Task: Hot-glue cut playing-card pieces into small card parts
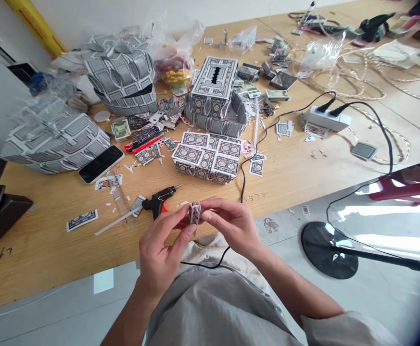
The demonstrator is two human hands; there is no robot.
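Observation:
Between my two hands, just off the table's front edge, is a small folded playing card. My left hand pinches it between thumb and fingers from the left. From the right, the fingertips of my right hand close on its upper side. A black hot glue gun with an orange trigger lies beside my left hand. Past my hands stands a box covered in patterned playing cards. A red utility knife and a loose card lie on the table to the left.
Woven card baskets and a smartphone occupy the left side. A slotted card box stands at the back. Black cords run from a white power strip; one crosses my lap. A round black stand base is on the floor.

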